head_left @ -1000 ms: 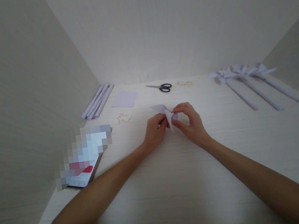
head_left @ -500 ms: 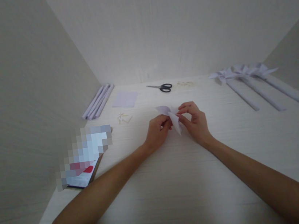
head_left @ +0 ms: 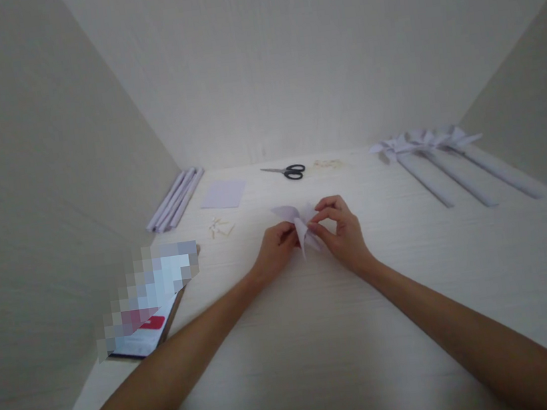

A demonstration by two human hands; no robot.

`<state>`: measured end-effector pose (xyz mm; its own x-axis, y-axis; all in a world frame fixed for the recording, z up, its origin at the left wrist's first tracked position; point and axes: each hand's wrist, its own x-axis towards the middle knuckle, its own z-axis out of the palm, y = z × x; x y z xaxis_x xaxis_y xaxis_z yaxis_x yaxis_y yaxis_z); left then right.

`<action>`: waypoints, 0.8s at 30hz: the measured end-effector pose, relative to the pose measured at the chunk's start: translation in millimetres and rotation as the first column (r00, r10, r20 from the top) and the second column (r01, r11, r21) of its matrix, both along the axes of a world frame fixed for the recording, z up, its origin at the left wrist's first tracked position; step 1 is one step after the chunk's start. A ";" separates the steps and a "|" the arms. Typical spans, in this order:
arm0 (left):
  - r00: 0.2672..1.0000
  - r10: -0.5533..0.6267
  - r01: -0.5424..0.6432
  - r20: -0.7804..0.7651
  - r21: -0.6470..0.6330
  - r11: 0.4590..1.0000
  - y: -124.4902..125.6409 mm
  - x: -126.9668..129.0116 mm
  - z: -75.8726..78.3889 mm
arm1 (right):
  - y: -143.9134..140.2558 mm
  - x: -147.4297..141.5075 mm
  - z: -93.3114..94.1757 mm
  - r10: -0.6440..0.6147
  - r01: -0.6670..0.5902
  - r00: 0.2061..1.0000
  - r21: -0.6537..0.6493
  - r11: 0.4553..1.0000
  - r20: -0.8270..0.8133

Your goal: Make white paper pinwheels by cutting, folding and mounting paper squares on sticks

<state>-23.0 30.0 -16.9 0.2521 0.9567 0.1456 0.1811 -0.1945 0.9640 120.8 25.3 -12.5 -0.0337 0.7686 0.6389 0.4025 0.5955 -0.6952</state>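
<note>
Right in the middle of my feed, here's the folded paper piece [head_left: 301, 229], its pale lilac points flaring out, held between two hands just above the surface [head_left: 305, 369]. My left hand [head_left: 275, 252] has it gripped from the left, fingers curled in, the tips partly hidden by the paper. Over on the other side, my right hand [head_left: 344, 235] is pinching its right edge, thumb and index finger drawn narrow on it, the other fingers bent above.

Moving out, I've got small pale bits [head_left: 220, 227] scattered near the left hand, and a flat lilac sheet [head_left: 224, 194] lying behind them. Straight back, black-handled scissors [head_left: 293, 173] point their blades left, with more small bits [head_left: 328, 164] just beside the handles.

Far left, rolled paper tubes [head_left: 176, 201] lie bunched by the wall [head_left: 110, 152]; nearer me, a phone [head_left: 138, 346], mostly pixelated, sits by the left forearm. Back right, three paper pinwheels [head_left: 425, 179] lie on their sticks, heads crowded together.
</note>
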 end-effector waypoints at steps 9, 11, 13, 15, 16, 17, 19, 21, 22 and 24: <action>0.883 0.127 0.015 0.451 -0.297 0.955 2.6 3.5 2.0 | -5.6 -3.1 0.0 -0.047 0.042 0.998 0.097 0.994 0.046; 0.859 0.155 0.026 0.488 -0.343 0.939 2.3 4.2 3.1 | -6.6 -3.6 0.4 -0.054 0.046 0.996 0.117 0.992 0.071; 0.845 0.162 0.039 0.509 -0.362 0.932 2.1 4.7 3.0 | -7.5 -3.8 1.1 -0.063 0.050 0.994 0.134 0.990 0.092; 0.831 0.153 0.063 0.534 -0.365 0.929 2.0 5.0 2.1 | -8.5 -4.2 2.0 -0.069 0.052 0.992 0.148 0.988 0.107; 0.823 0.149 0.076 0.548 -0.367 0.927 2.1 5.1 1.6 | -9.1 -4.5 2.4 -0.073 0.055 0.991 0.155 0.986 0.111; 0.818 0.146 0.088 0.557 -0.371 0.924 2.3 5.1 1.2 | -9.6 -4.9 2.8 -0.078 0.059 0.990 0.161 0.985 0.115; 0.815 0.139 0.104 0.562 -0.378 0.920 3.0 5.1 0.7 | -10.5 -5.8 3.3 -0.093 0.073 0.989 0.167 0.983 0.119; 0.821 0.133 0.109 0.555 -0.381 0.918 3.9 5.1 0.4 | -10.8 -6.6 3.4 -0.105 0.084 0.986 0.160 0.984 0.128; 0.825 0.130 0.111 0.550 -0.383 0.917 4.4 5.1 0.1 | -10.7 -6.7 3.3 -0.109 0.088 0.985 0.152 0.984 0.132; 0.828 0.124 0.118 0.547 -0.386 0.915 5.4 5.3 -0.7 | -10.1 -6.6 3.0 -0.127 0.108 0.984 0.142 0.984 0.127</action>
